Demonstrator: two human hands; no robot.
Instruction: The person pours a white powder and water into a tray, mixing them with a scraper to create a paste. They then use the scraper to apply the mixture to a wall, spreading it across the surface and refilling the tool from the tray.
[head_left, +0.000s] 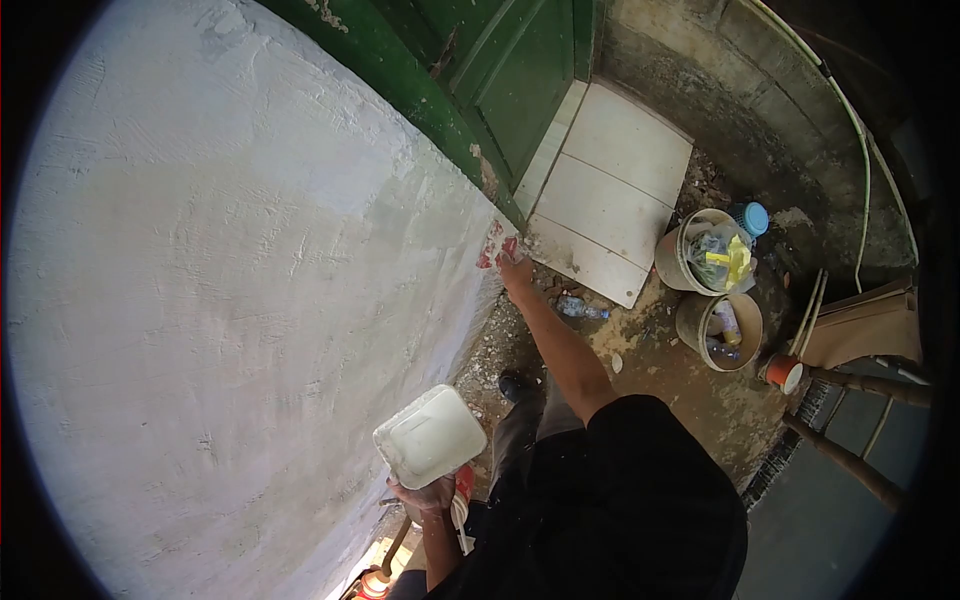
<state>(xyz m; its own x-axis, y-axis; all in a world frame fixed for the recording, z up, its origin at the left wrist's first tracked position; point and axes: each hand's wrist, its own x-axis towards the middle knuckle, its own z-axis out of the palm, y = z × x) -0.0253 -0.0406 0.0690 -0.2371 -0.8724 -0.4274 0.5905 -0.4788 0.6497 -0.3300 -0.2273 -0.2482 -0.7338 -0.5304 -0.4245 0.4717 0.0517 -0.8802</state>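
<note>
My right hand (515, 270) reaches to the lower edge of the white plastered wall (230, 280), close to the green door frame (490, 180). Its fingers are closed on a small red tool (509, 249) that meets the wall; the tool's exact shape is unclear. Beneath a white rectangular tub (432, 436), my left hand (425, 497) supports it by the underside near one end. Whitish material coats the inside of the tub. The fingers of my left hand are partly hidden by it.
White tiles (605, 180) lie beside the door. Two buckets (672, 258) (690, 325) hold plastic items, and a plastic bottle (582, 308) lies on the floor. Wooden poles (850, 470) stand at the right. A red-and-white container (462, 490) is beside my left hand.
</note>
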